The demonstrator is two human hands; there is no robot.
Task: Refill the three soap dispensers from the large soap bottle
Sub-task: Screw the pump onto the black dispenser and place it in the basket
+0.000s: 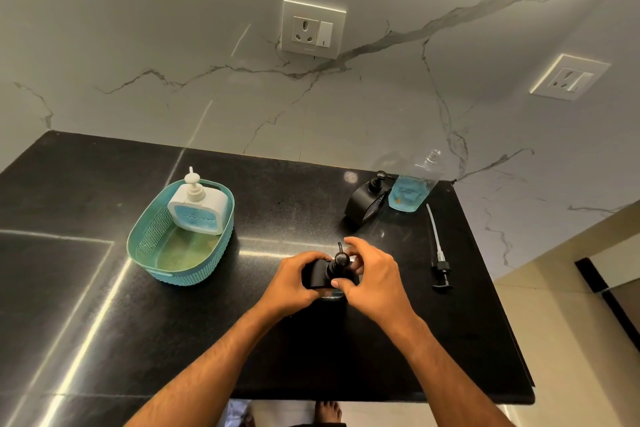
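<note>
Black soap dispenser stands near the front of the tabletop, its long axis roughly upright and its pump head uppermost with the spout aimed away toward the wall; the left hand wraps curled fingers round its body while the right hand pinches the pump collar with thumb and fingertips. Risk, as judged here: a twisting force on the collar could slip the glossy body in the grip and tip it, spilling soap. Large soap bottle stands open at the rear right, its removed pump lying well apart.
</note>
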